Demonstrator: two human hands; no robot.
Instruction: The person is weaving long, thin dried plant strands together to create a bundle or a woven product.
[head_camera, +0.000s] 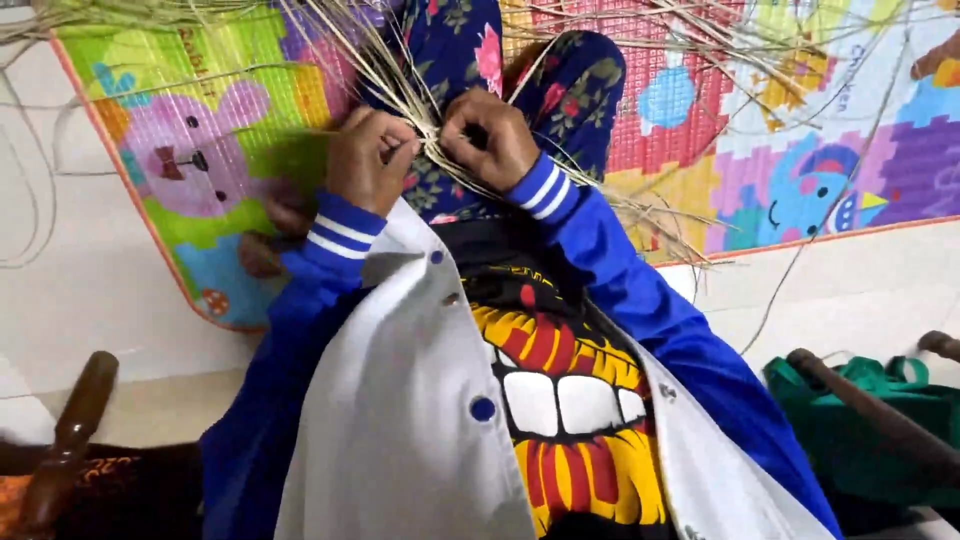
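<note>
Jacket (400, 420) filled the lower frame; above it, left hand (368, 160) and right hand (490, 140) both pinched the dry straw strands (432, 140) tight. Keeping even tension probably mattered.

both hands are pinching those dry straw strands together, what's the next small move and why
Probably pull the pinch tight. The left hand and right hand clamp the dry straw strands at one point over the lap, while the loose ends fan out over the play mat.

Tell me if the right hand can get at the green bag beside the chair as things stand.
Probably not right away. The right hand is closed on the bundle of dry straw strands over the lap, as is the left hand. The green bag lies low to the right, behind a dark wooden chair arm.
</note>
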